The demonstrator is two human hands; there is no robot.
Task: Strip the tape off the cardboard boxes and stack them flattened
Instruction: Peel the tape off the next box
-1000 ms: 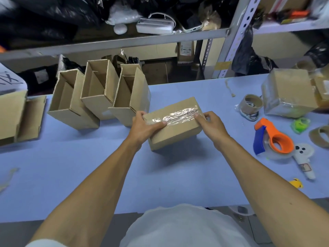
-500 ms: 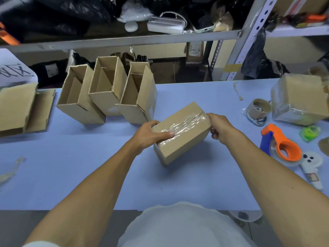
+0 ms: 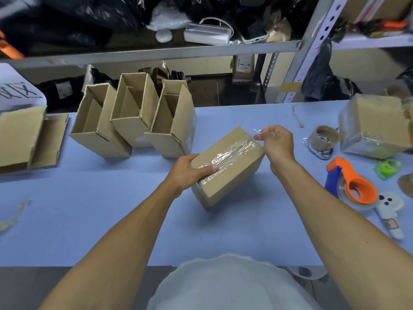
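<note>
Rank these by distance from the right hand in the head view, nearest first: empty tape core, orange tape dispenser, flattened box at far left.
From the right hand:
1. Empty tape core, just to its right.
2. Orange tape dispenser, right and nearer the person.
3. Flattened box, far left table edge.

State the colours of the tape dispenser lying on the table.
Orange and blue, seen in the head view: the tape dispenser.
</note>
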